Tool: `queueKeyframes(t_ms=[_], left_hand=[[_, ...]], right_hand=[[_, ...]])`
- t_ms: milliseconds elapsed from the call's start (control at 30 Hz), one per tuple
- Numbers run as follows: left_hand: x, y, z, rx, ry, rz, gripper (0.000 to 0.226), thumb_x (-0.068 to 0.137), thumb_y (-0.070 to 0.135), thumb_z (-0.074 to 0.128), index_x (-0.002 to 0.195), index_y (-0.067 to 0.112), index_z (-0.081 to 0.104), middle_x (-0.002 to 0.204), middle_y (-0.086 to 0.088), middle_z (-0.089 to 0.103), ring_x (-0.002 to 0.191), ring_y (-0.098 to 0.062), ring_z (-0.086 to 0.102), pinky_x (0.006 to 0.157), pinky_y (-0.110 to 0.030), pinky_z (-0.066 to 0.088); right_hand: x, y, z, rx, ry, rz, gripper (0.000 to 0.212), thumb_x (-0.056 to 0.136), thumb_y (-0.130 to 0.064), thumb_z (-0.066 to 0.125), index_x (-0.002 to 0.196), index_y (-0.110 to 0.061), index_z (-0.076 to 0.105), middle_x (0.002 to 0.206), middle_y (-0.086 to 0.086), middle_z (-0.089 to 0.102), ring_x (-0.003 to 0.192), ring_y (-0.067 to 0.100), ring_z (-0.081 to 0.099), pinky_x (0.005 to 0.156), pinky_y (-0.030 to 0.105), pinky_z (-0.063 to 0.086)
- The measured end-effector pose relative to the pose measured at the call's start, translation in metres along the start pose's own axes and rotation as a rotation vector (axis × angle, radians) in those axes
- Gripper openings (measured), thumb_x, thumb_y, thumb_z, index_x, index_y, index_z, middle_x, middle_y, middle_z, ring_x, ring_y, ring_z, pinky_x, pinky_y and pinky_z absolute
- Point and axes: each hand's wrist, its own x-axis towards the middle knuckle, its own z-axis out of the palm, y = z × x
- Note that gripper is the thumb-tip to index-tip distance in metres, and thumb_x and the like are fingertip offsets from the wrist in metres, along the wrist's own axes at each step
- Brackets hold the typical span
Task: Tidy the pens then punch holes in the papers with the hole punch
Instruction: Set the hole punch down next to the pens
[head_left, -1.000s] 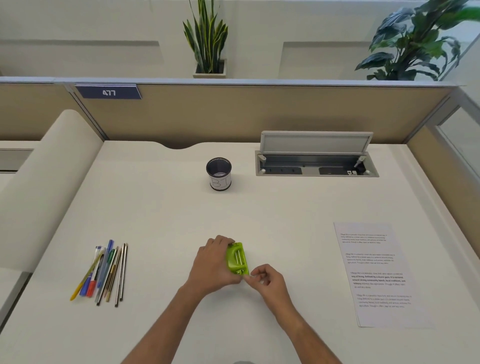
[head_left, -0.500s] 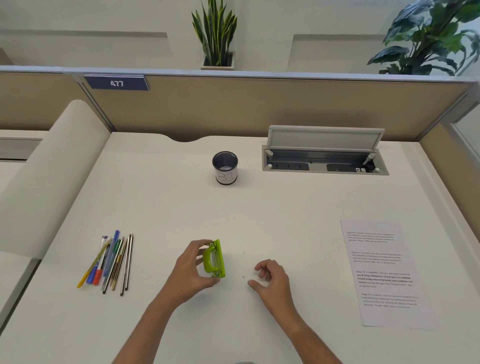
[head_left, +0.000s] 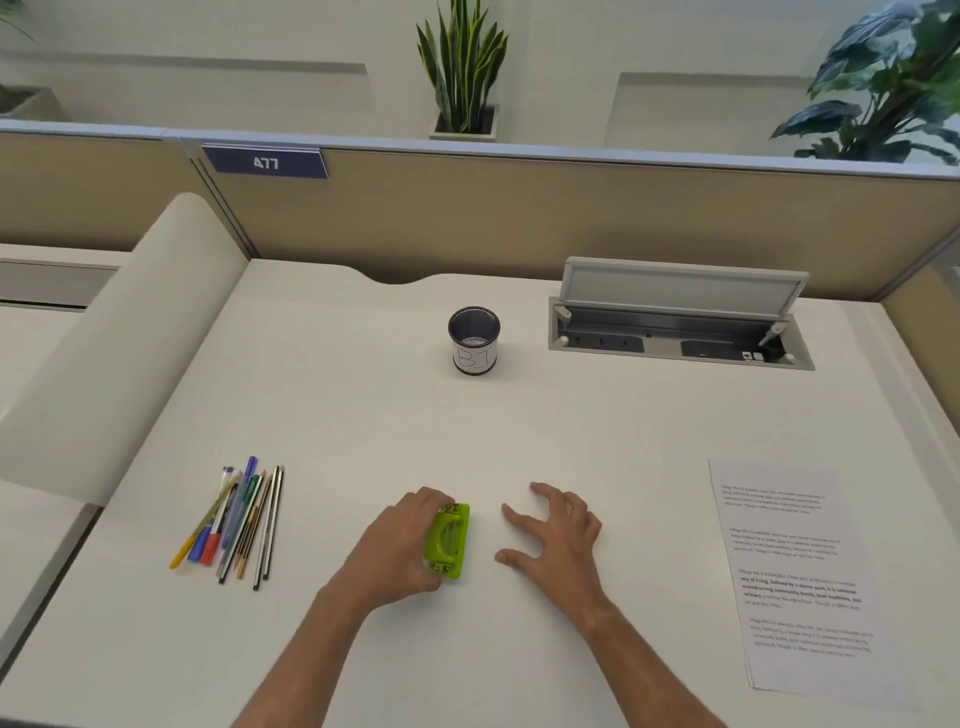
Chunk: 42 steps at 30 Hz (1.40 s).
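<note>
Pens (head_left: 234, 519) lie loose at table (head_left: 363, 415) left, cup (head_left: 474, 340) empty, so tidying isn't started; left hand (head_left: 395, 551) fingers grasp punch (head_left: 448, 540) at front centre, right hand (head_left: 558, 535) splayed empty; next: release punch, gather pens into cup.

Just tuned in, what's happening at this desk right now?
A person sits at the desk. The left hand has its grip closed on a green hole punch resting on the surface, and the right hand lies open beside it, touching nothing. The pens lie in a loose bunch to the left; the pen cup looks empty. The printed paper lies flat to the right.
</note>
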Motion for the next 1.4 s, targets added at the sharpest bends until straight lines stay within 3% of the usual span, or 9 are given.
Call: queueKeyframes(t_ms=[233,367,467,533,633,833,1000,1233,1400], left_hand=[[0.013,-0.005,0.009,0.042,-0.042,0.037,0.087,0.061,0.046,0.076,0.143,0.033,0.049,0.137,0.018,0.049,0.117,-0.012,0.057,0.092,-0.034,0.054],[0.017,-0.011,0.020,0.026,-0.038,0.032,0.090,0.063,0.051,0.077,0.147,0.035,0.048,0.139,0.020,0.046,0.119,-0.010,0.053,0.096,-0.031,0.052],[0.015,-0.014,0.023,0.030,-0.018,0.029,0.099,0.064,0.057,0.077,0.155,0.035,0.046,0.146,0.021,0.046,0.126,-0.008,0.049,0.103,-0.031,0.049],[0.011,-0.018,0.024,0.034,0.025,0.021,0.106,0.063,0.063,0.079,0.159,0.037,0.042,0.153,0.022,0.045,0.135,-0.008,0.045,0.107,-0.031,0.045],[0.002,-0.025,0.029,0.032,0.078,-0.026,0.111,0.062,0.071,0.080,0.161,0.044,0.038,0.163,0.027,0.037,0.151,-0.005,0.034,0.114,-0.030,0.034],[-0.005,-0.034,0.040,0.004,0.113,-0.071,0.108,0.064,0.073,0.082,0.160,0.046,0.040,0.170,0.032,0.027,0.162,0.000,0.019,0.127,-0.023,0.016],[-0.004,-0.039,0.045,-0.057,0.098,-0.096,0.112,0.068,0.072,0.082,0.164,0.042,0.034,0.174,0.031,0.017,0.165,0.001,0.001,0.136,-0.038,0.001],[0.001,-0.039,0.047,-0.023,0.069,-0.177,0.142,0.058,0.092,0.074,0.170,0.037,0.007,0.177,0.023,-0.015,0.162,-0.012,-0.030,0.132,-0.045,-0.018],[0.005,-0.035,0.045,0.023,0.007,-0.199,0.148,0.057,0.098,0.068,0.169,0.039,-0.007,0.174,0.021,-0.029,0.158,-0.017,-0.040,0.131,-0.048,-0.022]], right_hand=[[0.007,0.001,0.012,0.221,0.128,0.061,0.022,0.077,-0.059,0.085,0.094,-0.046,0.084,0.140,-0.028,0.047,0.132,0.010,0.035,0.109,0.032,0.020],[0.016,0.000,0.013,0.304,0.162,0.075,0.018,0.077,-0.056,0.088,0.077,-0.039,0.083,0.123,-0.026,0.053,0.123,0.005,0.042,0.103,0.033,0.026],[0.019,0.003,0.016,0.326,0.164,0.080,0.018,0.073,-0.058,0.089,0.081,-0.043,0.082,0.116,-0.024,0.055,0.116,0.004,0.047,0.102,0.026,0.024],[0.018,0.007,0.014,0.370,0.149,0.075,0.026,0.068,-0.058,0.090,0.089,-0.046,0.082,0.113,-0.023,0.057,0.114,0.002,0.050,0.103,0.017,0.019],[0.017,0.017,0.010,0.375,0.110,0.039,0.041,0.064,-0.054,0.092,0.103,-0.047,0.079,0.112,-0.026,0.055,0.117,-0.002,0.049,0.105,0.014,0.018],[0.020,0.011,0.012,0.282,0.120,0.032,0.033,0.070,-0.058,0.090,0.101,-0.054,0.081,0.110,-0.026,0.053,0.111,0.000,0.048,0.105,0.017,0.018],[0.023,0.003,0.014,0.288,0.153,0.042,0.015,0.074,-0.055,0.089,0.085,-0.047,0.084,0.102,-0.022,0.057,0.108,0.005,0.048,0.099,0.021,0.020],[0.023,0.002,0.019,0.229,0.149,0.016,0.010,0.079,-0.049,0.087,0.082,-0.040,0.082,0.094,-0.020,0.056,0.102,0.009,0.050,0.093,0.030,0.023],[0.023,0.001,0.018,0.206,0.156,0.009,0.009,0.088,-0.049,0.080,0.087,-0.040,0.080,0.087,-0.018,0.057,0.098,0.007,0.048,0.093,0.034,0.028]])
